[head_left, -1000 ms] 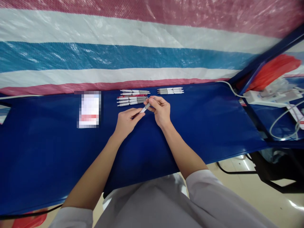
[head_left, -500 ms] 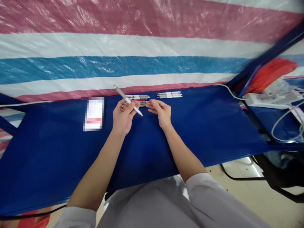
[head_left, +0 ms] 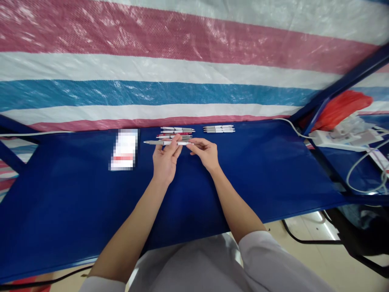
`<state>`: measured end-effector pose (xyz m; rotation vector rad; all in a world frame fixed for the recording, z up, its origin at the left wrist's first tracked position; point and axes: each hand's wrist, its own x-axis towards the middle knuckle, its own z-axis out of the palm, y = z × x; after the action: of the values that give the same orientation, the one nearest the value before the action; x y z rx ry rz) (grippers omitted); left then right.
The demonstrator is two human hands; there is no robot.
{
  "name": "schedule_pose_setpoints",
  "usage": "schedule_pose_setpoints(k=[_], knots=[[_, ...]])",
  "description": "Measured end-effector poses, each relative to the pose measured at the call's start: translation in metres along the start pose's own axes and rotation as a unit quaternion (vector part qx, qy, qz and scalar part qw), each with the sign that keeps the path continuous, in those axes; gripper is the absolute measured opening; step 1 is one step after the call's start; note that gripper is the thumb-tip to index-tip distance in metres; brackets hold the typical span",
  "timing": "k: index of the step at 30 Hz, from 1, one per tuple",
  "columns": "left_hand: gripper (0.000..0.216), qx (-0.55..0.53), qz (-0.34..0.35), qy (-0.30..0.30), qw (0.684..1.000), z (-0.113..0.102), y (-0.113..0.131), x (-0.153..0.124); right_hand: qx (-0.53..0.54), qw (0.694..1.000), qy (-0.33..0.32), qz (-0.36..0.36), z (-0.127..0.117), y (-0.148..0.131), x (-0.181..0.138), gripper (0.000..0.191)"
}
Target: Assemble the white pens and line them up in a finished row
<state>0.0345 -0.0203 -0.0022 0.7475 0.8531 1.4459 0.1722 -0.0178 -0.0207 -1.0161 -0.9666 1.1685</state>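
Fingers (head_left: pixel 175 147) of left hand (head_left: pixel 165 163) pinch pen (head_left: pixel 158 142) midway.

Left hand (head_left: pixel 165 161), right hand (head_left: pixel 207 154): bare. Forearms bare to elbow. Left sleeve (head_left: pixel 101 285), right sleeve (head_left: pixel 273 261): pale grey-white, plain cloth, loose hems near elbows. Same pale cloth over torso (head_left: pixel 188 269), lower frame edge.

I see the table (head_left: pixel 75 194) running left to right before me, with the sheet (head_left: pixel 182 81) hanging behind its far edge. Near that edge my left hand (head_left: pixel 164 162) and right hand (head_left: pixel 207 154) sit side by side, a pen (head_left: pixel 167 142) level across their fingertips. Just behind it lies a row of pens (head_left: pixel 176 132), with a smaller set (head_left: pixel 219 129) to its right. A packet (head_left: pixel 124 149) lies left of my hands. A power strip (head_left: pixel 330 138) sits beyond the table's right end.
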Motion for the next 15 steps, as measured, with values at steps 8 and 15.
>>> schedule_pose_setpoints(k=[8, 15], knots=[[0.036, -0.004, 0.003, 0.028, 1.000, -0.009, 0.007, 0.001, 0.089, 0.995, 0.031, 0.035, 0.004, 0.000, 0.001, 0.029], [0.041, 0.016, 0.025, -0.020, 0.999, -0.006, 0.005, -0.003, 0.171, 0.978, 0.098, 0.062, 0.020, 0.005, 0.000, 0.031]])
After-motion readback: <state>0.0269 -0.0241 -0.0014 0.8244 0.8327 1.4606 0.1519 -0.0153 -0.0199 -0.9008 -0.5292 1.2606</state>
